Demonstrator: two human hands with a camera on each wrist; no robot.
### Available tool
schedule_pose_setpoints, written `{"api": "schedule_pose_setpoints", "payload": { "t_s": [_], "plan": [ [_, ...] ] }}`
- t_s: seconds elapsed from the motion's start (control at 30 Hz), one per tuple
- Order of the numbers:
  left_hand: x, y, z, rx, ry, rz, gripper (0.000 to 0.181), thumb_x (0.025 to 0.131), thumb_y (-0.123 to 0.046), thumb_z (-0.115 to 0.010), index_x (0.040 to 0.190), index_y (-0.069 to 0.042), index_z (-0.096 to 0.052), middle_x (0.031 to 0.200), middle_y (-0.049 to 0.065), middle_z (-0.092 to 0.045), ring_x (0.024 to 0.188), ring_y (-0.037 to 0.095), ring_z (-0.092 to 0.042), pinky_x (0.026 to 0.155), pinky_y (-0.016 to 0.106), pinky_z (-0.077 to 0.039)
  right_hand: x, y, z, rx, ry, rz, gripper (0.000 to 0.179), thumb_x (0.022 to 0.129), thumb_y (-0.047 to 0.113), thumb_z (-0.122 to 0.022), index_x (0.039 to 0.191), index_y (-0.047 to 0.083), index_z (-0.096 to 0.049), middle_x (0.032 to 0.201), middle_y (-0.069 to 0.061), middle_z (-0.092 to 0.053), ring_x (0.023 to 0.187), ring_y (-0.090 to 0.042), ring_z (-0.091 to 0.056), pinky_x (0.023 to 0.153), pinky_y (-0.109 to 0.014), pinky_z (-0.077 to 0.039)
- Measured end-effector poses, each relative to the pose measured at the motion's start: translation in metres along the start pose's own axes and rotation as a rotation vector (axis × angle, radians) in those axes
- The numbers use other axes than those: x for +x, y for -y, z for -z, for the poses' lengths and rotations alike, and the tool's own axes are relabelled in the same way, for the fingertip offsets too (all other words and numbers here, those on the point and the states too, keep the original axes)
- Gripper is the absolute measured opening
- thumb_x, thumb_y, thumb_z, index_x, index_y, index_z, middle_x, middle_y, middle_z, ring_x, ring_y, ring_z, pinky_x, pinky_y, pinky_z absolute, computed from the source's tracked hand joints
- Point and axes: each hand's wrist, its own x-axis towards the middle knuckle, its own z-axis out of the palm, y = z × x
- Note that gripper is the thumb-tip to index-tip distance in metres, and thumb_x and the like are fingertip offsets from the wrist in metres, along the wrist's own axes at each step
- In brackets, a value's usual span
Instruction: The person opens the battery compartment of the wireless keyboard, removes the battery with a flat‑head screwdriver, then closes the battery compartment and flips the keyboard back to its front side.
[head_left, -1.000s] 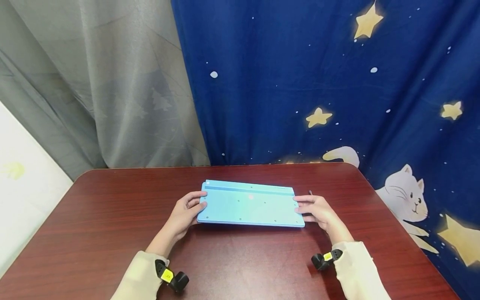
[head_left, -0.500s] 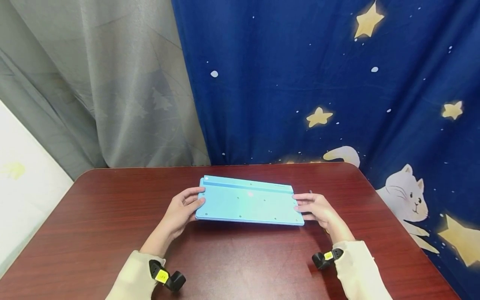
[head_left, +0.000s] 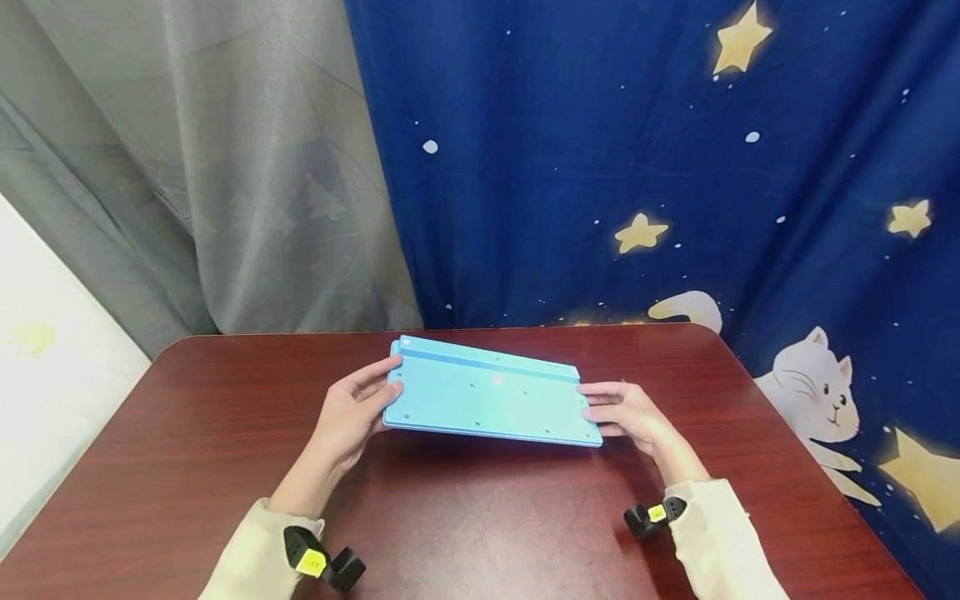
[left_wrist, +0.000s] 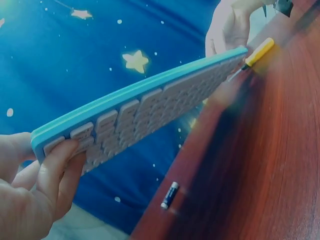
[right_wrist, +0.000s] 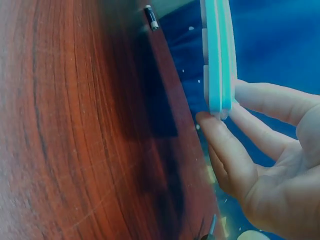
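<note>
A light blue keyboard (head_left: 487,400) is held above the table, its screw-dotted underside facing up in the head view. Pale keys (left_wrist: 150,110) face down, as the left wrist view shows. My left hand (head_left: 348,421) grips the left end, thumb on the underside and fingers against the keys. At the opposite end my right hand (head_left: 630,417) pinches the short edge between thumb and fingers. The left end sits higher than the right, so the keyboard slopes.
Below the keyboard, a battery (left_wrist: 170,195) lies on the reddish-brown table (head_left: 480,533). A yellow-handled screwdriver (left_wrist: 260,52) lies near the right hand. Behind the table's far edge hang a grey curtain (head_left: 285,167) and a blue starred curtain (head_left: 562,167).
My left hand has moved up and to the left, raising the keyboard's left end and steepening its slope. The right hand has hardly moved and keeps its hold.
</note>
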Motion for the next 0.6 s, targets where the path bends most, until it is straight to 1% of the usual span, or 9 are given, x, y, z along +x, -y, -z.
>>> {"api": "schedule_pose_setpoints", "payload": {
  "t_s": [0.17,0.3,0.4,0.47,0.5,0.6],
  "plan": [
    [-0.007,-0.008,-0.005,0.002,-0.061,0.002,0.048,0.087,-0.001,-0.06,0.132,-0.002,-0.047,0.107,0.012,-0.061,0.079,0.015,-0.065,0.07,0.035,-0.051,-0.004,0.007,-0.005,-0.049,-0.002,0.044,0.053,0.078,0.013,-0.073,0.125,-0.001,-0.054,0.117,-0.022,-0.056,0.093,-0.023,-0.061,0.079,-0.04,-0.049],
    [-0.012,-0.015,-0.01,0.018,-0.1,0.002,0.047,0.086,-0.001,-0.061,0.132,-0.005,-0.049,0.115,0.016,-0.057,0.081,0.016,-0.065,0.07,0.035,-0.051,-0.006,0.013,-0.01,-0.098,0.004,0.106,0.054,0.077,0.012,-0.073,0.125,-0.003,-0.053,0.116,-0.022,-0.057,0.096,-0.026,-0.058,0.077,-0.035,-0.05],
    [-0.017,-0.019,-0.014,0.021,-0.123,0.002,0.047,0.086,-0.002,-0.061,0.132,-0.007,-0.05,0.12,0.018,-0.054,0.084,0.016,-0.065,0.071,0.035,-0.051,-0.009,0.018,-0.014,-0.137,0.008,0.157,0.052,0.077,0.011,-0.073,0.123,-0.004,-0.054,0.117,-0.023,-0.056,0.101,-0.031,-0.055,0.079,-0.036,-0.049],
    [-0.02,-0.022,-0.016,0.015,-0.137,-0.001,0.047,0.086,-0.001,-0.061,0.131,-0.007,-0.05,0.122,0.018,-0.053,0.085,0.016,-0.064,0.072,0.035,-0.051,-0.012,0.021,-0.017,-0.171,0.005,0.185,0.05,0.078,0.011,-0.072,0.122,-0.004,-0.055,0.119,-0.023,-0.055,0.106,-0.033,-0.053,0.085,-0.04,-0.046],
    [-0.021,-0.023,-0.017,0.012,-0.142,-0.003,0.046,0.086,-0.001,-0.061,0.131,-0.007,-0.051,0.122,0.018,-0.052,0.085,0.016,-0.064,0.072,0.035,-0.051,-0.014,0.022,-0.018,-0.193,0.0,0.201,0.049,0.078,0.011,-0.072,0.122,-0.004,-0.055,0.12,-0.023,-0.055,0.108,-0.035,-0.052,0.092,-0.043,-0.041],
    [-0.026,-0.026,-0.021,-0.005,-0.154,-0.012,0.046,0.087,0.001,-0.06,0.131,-0.007,-0.051,0.121,0.018,-0.053,0.085,0.016,-0.064,0.072,0.036,-0.051,-0.019,0.025,-0.023,-0.251,-0.023,0.249,0.047,0.079,0.011,-0.071,0.121,-0.003,-0.057,0.126,-0.024,-0.05,0.115,-0.037,-0.047,0.098,-0.049,-0.031]
  ]
}}
